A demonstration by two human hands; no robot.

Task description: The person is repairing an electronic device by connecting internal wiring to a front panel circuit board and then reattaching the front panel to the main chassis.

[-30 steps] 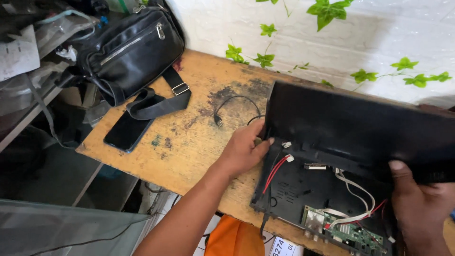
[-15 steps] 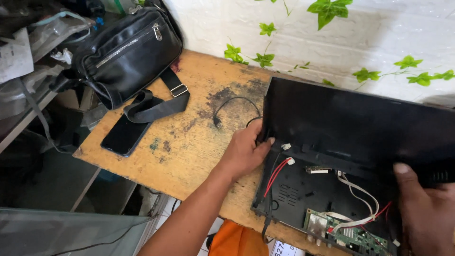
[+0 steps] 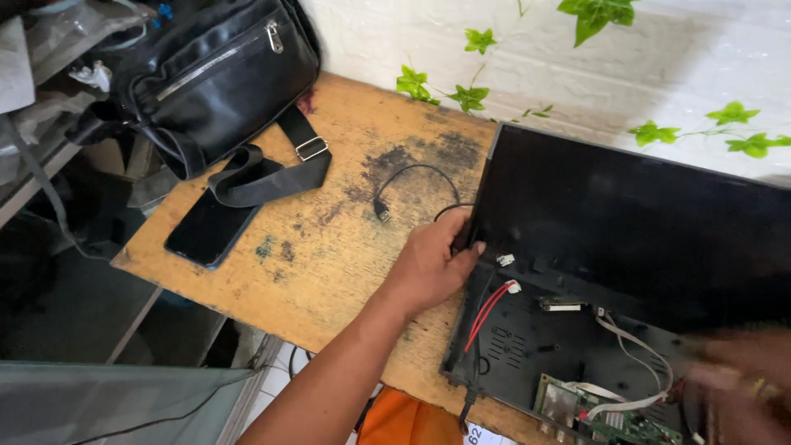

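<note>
Your left hand (image 3: pixel 428 268) is on the left edge of the black box (image 3: pixel 527 346), and its fingers (image 3: pixel 468 245) are curled tight on the corner where the black lid (image 3: pixel 634 222) lifts up. The box is open and sits at the right end of the wooden desk (image 3: pixel 329 255), by the white wall. Inside the box you can see red wires (image 3: pixel 488 309), white wires (image 3: pixel 634 363) and a green board (image 3: pixel 610 416) near the front edge. Your right hand (image 3: pixel 741 387) is low at the right side of the box, but it is a blur, so you cannot tell if its fingers are apart or together. A thin black cable (image 3: pixel 412 185) lies on the desk just beside your left hand. A black phone (image 3: pixel 206 231) lies near the left edge, and a black bag (image 3: pixel 214 78) sits at the far left corner with its strap (image 3: pixel 272 169) touching the phone.
</note>
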